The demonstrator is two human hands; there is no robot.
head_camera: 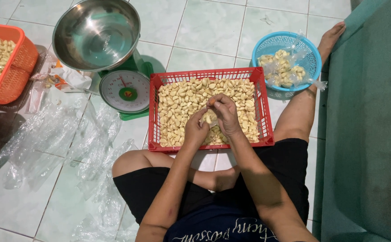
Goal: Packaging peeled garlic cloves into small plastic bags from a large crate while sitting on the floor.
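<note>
A red plastic crate (268, 117) full of peeled garlic cloves (182, 101) sits on the tiled floor between my knees. My left hand (196, 131) and my right hand (224, 114) meet over the crate's middle. Together they grip a small clear plastic bag of cloves (209, 117); the fingers of both hands close around it. The bag is mostly hidden by my hands.
A round blue basket (309, 49) with filled clear bags lies at the far right by my foot. A green kitchen scale (126, 92) with a steel bowl (96, 33) stands left of the crate. An orange basket (21, 58) of cloves sits far left. Clear plastic bags (61, 134) litter the floor. A green sofa (370, 134) borders the right.
</note>
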